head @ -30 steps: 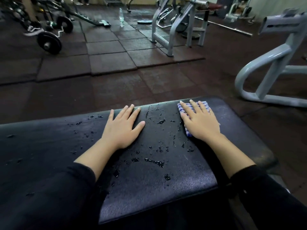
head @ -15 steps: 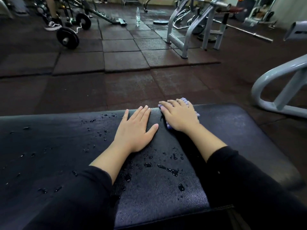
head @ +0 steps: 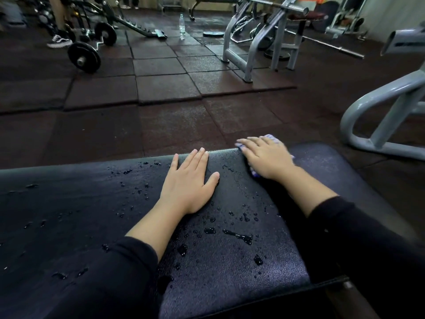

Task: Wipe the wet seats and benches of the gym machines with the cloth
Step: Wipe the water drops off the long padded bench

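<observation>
The right hand [head: 264, 157] has slid the cloth [head: 271, 138] to the bench's [head: 230, 272] far edge, fingers flat on it. The left hand [head: 189, 185] presses flat, empty. Right end looks wiped; droplets [head: 236, 236] remain near and left.

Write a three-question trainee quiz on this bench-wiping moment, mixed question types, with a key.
1. True or false: the left hand lies flat on the black padded vinyl bench.
2. Which hand presses the blue-and-white checked cloth? A left, B right.
3. Fill in: the clear plastic water bottle stands on the ____.

Key: 1 true. 2 B, the right hand. 3 floor.
</observation>
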`<state>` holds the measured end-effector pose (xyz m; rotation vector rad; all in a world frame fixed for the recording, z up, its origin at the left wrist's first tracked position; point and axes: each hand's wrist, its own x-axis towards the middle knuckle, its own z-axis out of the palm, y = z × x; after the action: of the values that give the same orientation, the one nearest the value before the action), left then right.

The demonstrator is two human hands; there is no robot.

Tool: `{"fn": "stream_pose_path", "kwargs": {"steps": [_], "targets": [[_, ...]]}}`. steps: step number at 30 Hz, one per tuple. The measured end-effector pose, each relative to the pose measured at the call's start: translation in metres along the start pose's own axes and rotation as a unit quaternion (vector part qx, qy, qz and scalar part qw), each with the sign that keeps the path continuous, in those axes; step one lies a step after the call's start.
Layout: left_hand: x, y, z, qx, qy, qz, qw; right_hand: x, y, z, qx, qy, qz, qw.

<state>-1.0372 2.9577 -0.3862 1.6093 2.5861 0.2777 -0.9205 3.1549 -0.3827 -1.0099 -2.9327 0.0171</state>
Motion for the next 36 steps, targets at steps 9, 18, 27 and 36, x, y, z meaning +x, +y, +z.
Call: {"fn": "stream_pose_path", "kwargs": {"steps": [9,18,27,36], "targets": [[0.001,-0.003,0.001,0.007,-0.003,0.001,1.0,-0.085,0.005,-0.005,0.007,0.01,-0.16,0.987],[0.001,-0.003,0.0,0.004,-0.007,-0.001,1.0,-0.026,-0.041,-0.011,0.005,-0.009,-0.062,0.998],[-0.012,0.002,-0.015,-0.039,-0.04,-0.004,0.998,-0.113,-0.034,-0.007,0.031,-0.004,-0.119,0.992],[-0.087,-0.002,-0.013,0.012,-0.046,-0.024,0.999,-0.137,-0.032,-0.015,0.029,-0.02,-0.05,0.998]]}}
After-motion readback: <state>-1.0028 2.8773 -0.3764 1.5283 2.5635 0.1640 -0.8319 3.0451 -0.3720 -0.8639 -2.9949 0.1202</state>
